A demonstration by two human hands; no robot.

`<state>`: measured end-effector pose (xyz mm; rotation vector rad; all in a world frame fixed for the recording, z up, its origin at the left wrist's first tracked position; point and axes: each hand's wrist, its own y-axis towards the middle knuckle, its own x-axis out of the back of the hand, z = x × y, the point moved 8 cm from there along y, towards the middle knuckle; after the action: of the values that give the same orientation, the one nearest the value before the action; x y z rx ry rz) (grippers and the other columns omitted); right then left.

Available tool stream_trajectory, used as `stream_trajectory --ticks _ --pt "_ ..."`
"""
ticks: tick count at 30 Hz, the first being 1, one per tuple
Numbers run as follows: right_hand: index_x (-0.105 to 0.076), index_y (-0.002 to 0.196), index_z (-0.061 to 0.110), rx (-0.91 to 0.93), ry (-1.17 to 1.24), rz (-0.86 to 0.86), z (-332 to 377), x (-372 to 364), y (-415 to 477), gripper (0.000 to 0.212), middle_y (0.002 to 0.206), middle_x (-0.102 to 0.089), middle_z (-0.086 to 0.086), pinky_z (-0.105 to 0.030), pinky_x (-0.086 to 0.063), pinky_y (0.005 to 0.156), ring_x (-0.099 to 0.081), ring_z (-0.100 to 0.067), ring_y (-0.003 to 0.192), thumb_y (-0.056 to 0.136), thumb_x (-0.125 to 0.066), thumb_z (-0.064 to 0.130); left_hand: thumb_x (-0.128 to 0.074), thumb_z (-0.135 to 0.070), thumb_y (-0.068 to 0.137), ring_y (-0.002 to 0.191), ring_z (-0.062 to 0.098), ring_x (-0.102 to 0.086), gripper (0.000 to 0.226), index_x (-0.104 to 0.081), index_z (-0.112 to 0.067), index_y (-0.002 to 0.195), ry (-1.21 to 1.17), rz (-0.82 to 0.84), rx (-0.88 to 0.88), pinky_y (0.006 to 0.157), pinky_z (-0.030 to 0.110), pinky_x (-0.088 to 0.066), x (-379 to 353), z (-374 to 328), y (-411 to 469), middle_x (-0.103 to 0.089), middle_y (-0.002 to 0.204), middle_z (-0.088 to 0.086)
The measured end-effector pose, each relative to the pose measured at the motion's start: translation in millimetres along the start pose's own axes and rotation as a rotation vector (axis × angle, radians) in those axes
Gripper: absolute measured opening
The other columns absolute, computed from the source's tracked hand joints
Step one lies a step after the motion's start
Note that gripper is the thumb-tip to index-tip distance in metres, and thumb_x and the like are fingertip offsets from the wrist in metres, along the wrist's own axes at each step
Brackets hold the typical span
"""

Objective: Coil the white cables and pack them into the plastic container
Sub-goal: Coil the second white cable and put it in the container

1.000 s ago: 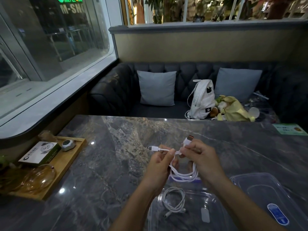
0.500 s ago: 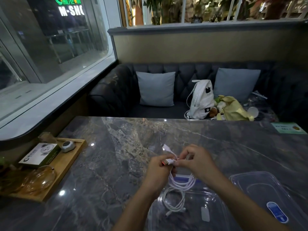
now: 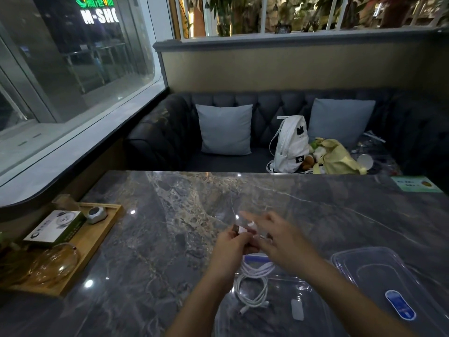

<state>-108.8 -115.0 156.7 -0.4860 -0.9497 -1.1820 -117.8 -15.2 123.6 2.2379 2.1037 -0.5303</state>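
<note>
Grey veined marble forms the table point(image 3: 170, 239), backed by a dark tufted sofa point(image 3: 170, 132) carrying a white backpack point(image 3: 290, 144) and a yellow bag point(image 3: 337, 159). At the table's left edge a wooden tray point(image 3: 97, 239) holds a printed box point(image 3: 54, 228), a small grey round gadget point(image 3: 96, 213) and a clear glass bowl point(image 3: 52, 263). Near the middle, the left hand point(image 3: 230, 249) is curled round a white cable point(image 3: 258, 269), pinching its gathered strands, and a white plug point(image 3: 241, 229) pokes out above the fingers. Below the hands the cable hangs in several thin, smooth loops bunched close into a short coil, just above the far rim of the plastic container point(image 3: 274, 322). The right hand point(image 3: 279, 242) is up against the left one, fingers reaching forward and smeared by blur; whether it pinches the cable cannot be told. The container is clear, shallow and rectangular with a blue clip at its far end; a second cable point(image 3: 252, 293), white too, lies on its floor, wound in a loose oval with its ends poking out at the near side. Just beside the container to the right lies its clear lid point(image 3: 364, 268) with a blue oval label point(image 3: 399, 305). A green card point(image 3: 418, 184) lies at the table's far right.
</note>
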Motion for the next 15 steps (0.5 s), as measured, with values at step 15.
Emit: stream_trajectory --ticks 15 --pt "-0.060 0.059 0.027 -0.085 0.660 -0.277 -24 14 -4 0.030 0.062 -0.060 0.004 -0.016 -0.042 0.056 -0.053 -0.007 0.059 0.074 -0.064 0.002 -0.051 0.010 0.083 0.061 0.017 -0.070 0.010 -0.061 0.011 0.082 -0.255 -0.072 0.103 0.059 0.019 -0.058 7 3 5 -0.066 0.074 0.019"
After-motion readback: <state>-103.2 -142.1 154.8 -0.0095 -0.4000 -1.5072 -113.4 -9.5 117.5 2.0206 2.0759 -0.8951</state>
